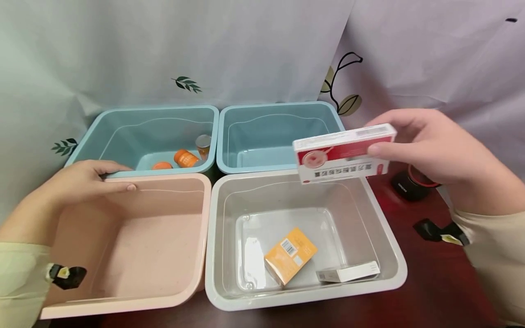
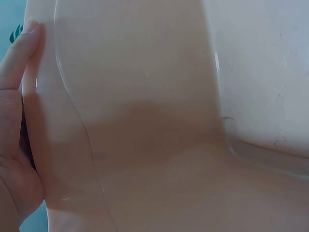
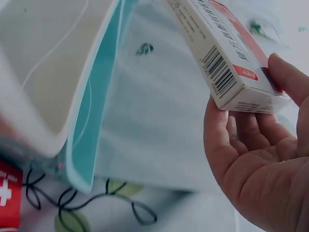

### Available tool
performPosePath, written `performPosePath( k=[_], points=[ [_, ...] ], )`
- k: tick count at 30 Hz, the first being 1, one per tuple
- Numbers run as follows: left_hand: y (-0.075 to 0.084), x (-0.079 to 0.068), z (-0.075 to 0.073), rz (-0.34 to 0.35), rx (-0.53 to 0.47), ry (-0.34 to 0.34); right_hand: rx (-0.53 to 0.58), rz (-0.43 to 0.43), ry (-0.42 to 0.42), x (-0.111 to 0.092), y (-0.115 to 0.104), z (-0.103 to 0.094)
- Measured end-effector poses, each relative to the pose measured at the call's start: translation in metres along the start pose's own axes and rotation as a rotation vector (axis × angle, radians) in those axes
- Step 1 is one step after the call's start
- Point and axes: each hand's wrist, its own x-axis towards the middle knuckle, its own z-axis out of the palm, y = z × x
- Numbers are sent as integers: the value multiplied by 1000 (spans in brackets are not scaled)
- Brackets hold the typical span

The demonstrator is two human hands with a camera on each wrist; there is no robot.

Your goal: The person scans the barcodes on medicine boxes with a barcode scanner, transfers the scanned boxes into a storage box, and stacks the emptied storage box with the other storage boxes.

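My right hand (image 1: 426, 150) holds a red and white medicine box (image 1: 346, 157), thumb on its printed face and fingers behind it. The box is raised over the back edge of the grey bin (image 1: 305, 300), and its barcode end (image 3: 219, 72) shows in the right wrist view. At the left, my left hand (image 1: 82, 182) rests at the rims where the pink bin (image 1: 160, 255) meets the back left blue bin (image 1: 164, 116). Its thumb (image 2: 21, 53) lies straight along the pink rim in the left wrist view; the other fingers are hidden there.
An orange box (image 1: 291, 255) and a white box (image 1: 348, 272) lie in the grey bin. Orange-capped bottles (image 1: 185, 158) and a small can (image 1: 203, 145) are in the back left blue bin. A second blue bin (image 1: 279, 109) adjoins it. A black object (image 1: 410, 184) stands right of the bins.
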Motion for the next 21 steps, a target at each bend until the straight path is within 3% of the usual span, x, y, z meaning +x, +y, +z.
performPosePath(
  k=[3,7,11,17,21],
  points=[
    [-2,0,-1,0,-2,-1,167,5,69,-10,22,-12],
    [-3,0,0,1,-13,1,467,-87,82,-21,53,-22],
    [-3,0,1,-5,-15,7,663,-154,99,-29,80,-22],
    [-4,0,3,-11,-16,-2,1048,-391,-59,-32,121,-11],
    [-3,-1,4,-11,-18,-5,1203,-437,-102,-38,147,-3]
  ],
)
